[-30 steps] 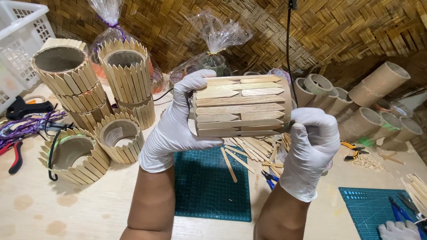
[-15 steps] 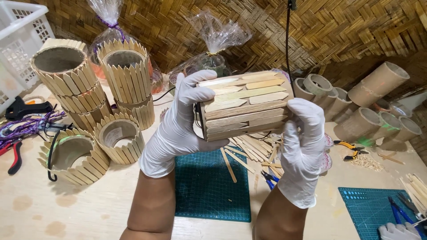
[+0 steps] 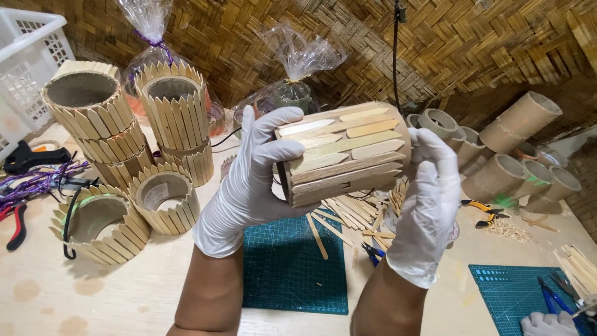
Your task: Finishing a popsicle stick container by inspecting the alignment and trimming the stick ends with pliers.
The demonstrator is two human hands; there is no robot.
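Stick-clad tube (image 3: pixel 345 152): held sideways above green cutting mat (image 3: pixel 292 267), gripped endwise between gloved left hand (image 3: pixel 252 180) and right hand (image 3: pixel 426 199), both closed on it. Risk: squeezing likely loosens glued sticks; slipping gloves could drop it onto loose sticks (image 3: pixel 348 214) on tabletop (image 3: pixel 124 298).

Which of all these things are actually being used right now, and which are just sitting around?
In use:
stick-covered tube, held on its side
left hand and right hand, both gloved
loose wooden sticks beneath

Lying about:
finished stick holders
bare cardboard tubes
white basket
pliers
green cutting mat
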